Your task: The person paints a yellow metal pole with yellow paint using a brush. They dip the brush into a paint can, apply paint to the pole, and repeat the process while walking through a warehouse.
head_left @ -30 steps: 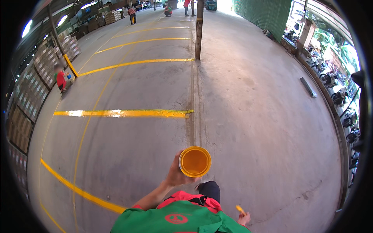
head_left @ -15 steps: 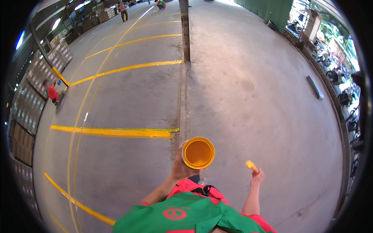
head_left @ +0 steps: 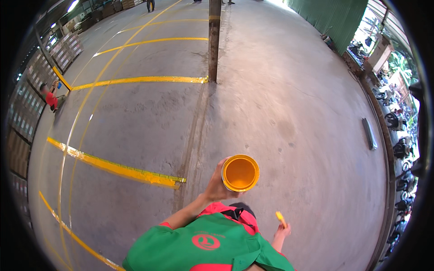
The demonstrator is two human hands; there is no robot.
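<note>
Over my remote feed I saw deep orange paint (head_left: 240, 174) inside a paint can (head_left: 257, 174) with a brighter yellow rim. The small tool (head_left: 280, 217) showed yellow at its tip. The shirt (head_left: 176, 244) was green with pinkish-red panels (head_left: 210, 267) and a round red emblem (head_left: 206, 242). I found the floor (head_left: 316, 194) dull grey, crossed by yellow stripes (head_left: 108, 165), one edged with a yellow-green, dark-ticked strip (head_left: 181, 179). The ribbed wall (head_left: 332, 22) was green, a co-worker's top (head_left: 50, 99) red.

yellow stripe (head_left: 117, 168) now slanting, paint can (head_left: 240, 189) farther right in view
</note>
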